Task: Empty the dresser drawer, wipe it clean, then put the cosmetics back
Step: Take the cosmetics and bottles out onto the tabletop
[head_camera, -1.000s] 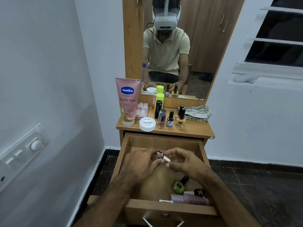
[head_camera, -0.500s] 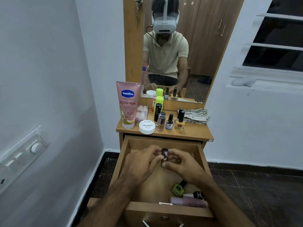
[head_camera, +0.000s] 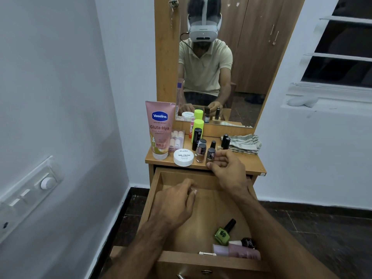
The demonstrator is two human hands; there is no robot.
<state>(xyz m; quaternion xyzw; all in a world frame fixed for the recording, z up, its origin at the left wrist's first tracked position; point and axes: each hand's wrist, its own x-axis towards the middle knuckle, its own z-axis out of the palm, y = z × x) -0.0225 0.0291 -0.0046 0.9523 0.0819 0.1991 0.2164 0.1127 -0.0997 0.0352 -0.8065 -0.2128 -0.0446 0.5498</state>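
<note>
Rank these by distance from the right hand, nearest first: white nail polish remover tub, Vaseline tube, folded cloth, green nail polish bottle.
From the right hand:
1. White nail polish remover tub, just left on the dresser top.
2. Folded cloth, back right.
3. Vaseline tube and green nail polish bottle: too close to call.

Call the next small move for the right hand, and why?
Probably let go of the small dark-capped bottle: the right hand pinches it upright at the dresser top front edge beside the other polishes. Then return for the green bottle in the drawer.
</note>
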